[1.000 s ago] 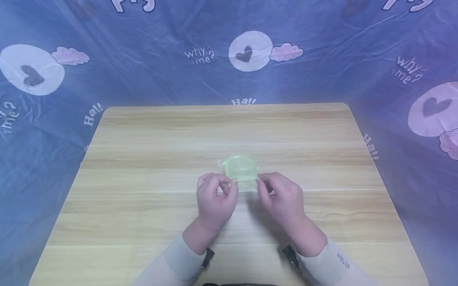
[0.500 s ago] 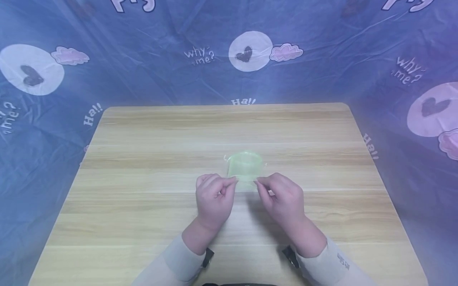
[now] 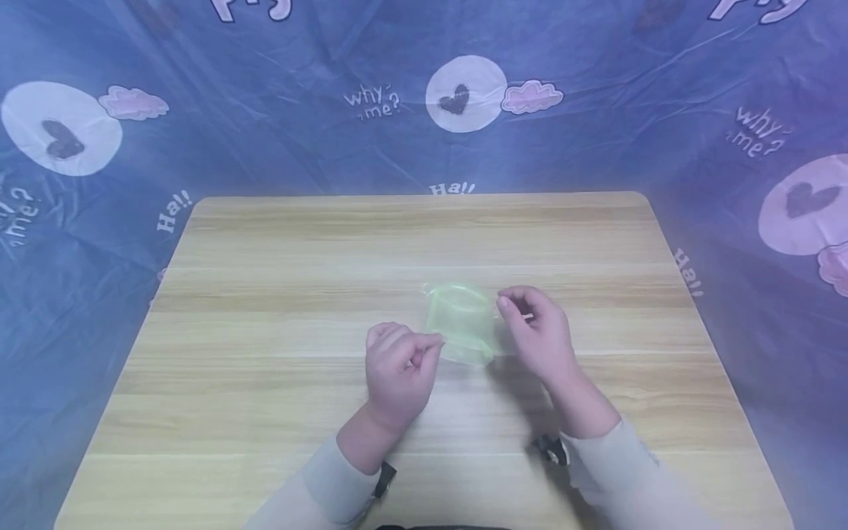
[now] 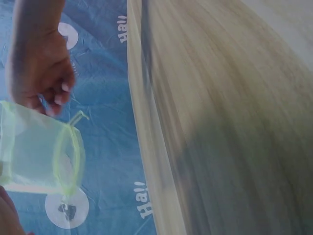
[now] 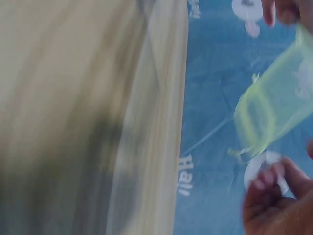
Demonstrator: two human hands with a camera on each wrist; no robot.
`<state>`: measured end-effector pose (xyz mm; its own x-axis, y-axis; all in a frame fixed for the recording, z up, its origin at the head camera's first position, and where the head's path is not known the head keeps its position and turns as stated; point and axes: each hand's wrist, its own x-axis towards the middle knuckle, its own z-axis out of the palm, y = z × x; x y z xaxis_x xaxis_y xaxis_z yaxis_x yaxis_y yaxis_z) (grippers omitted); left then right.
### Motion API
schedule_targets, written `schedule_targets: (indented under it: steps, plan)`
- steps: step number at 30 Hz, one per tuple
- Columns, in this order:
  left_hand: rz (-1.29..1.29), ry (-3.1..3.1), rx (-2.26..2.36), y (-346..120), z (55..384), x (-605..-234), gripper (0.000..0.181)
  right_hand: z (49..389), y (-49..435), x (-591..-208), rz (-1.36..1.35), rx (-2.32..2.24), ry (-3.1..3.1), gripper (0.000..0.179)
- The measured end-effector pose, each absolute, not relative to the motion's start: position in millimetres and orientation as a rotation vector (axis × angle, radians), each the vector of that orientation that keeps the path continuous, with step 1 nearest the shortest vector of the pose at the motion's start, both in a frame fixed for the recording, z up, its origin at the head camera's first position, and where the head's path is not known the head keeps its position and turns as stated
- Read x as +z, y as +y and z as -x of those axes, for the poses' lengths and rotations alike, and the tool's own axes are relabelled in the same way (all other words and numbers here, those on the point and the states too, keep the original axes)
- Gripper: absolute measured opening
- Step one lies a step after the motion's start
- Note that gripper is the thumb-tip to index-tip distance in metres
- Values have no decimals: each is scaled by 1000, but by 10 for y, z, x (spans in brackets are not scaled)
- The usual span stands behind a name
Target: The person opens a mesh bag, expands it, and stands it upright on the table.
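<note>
A pale green, see-through drawstring pouch [image 3: 460, 316] is held up over the table, its rounded mouth facing away from the person. My left hand [image 3: 400, 372] pinches the near left corner of the pouch between thumb and forefinger. In the right wrist view the pouch [image 5: 288, 93] shows a gathered rim and short string ends. My right hand [image 3: 539, 331] is beside the pouch's right side, fingers loosely bent and not touching it. The left wrist view shows the right hand [image 4: 46, 73] near the mouth of the pouch [image 4: 36, 147], with a string end sticking out.
The light wood-grain table [image 3: 265, 412] lies under both hands. Behind it and at its sides hangs a blue printed cloth [image 3: 298, 125]. Each sleeve has a dark wrist camera mount [image 3: 550, 449] near the cuff.
My right hand has let go of the pouch's near right corner and moved forward and right toward the mouth. The left hand keeps its pinch; the pouch's freed corner hangs slightly tilted.
</note>
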<state>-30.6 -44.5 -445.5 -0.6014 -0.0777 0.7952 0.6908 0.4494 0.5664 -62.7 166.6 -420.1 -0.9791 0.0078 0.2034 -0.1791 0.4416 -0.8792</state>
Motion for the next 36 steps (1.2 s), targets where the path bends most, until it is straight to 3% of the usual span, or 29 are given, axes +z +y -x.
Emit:
schedule_targets:
  steps: [5,14,22,28,36]
  plan:
    - [613,-1875,-1225,-442,288,-4448,16,766,1756,-4211,-144,1773,-2709,31]
    - [666,-1877,-1234,-462,280,-4469,13,754,1714,-4158,-152,2004,-2575,20]
    - [543,-2059,-1527,-544,224,-4533,42,759,1726,-4123,-301,1997,-2463,13]
    - [382,-2264,-1806,-589,222,-4540,40,750,1723,-4113,-444,1937,-2421,8]
    - [367,-2392,-2017,-592,261,-4507,45,738,1700,-4054,-568,1677,-2493,10]
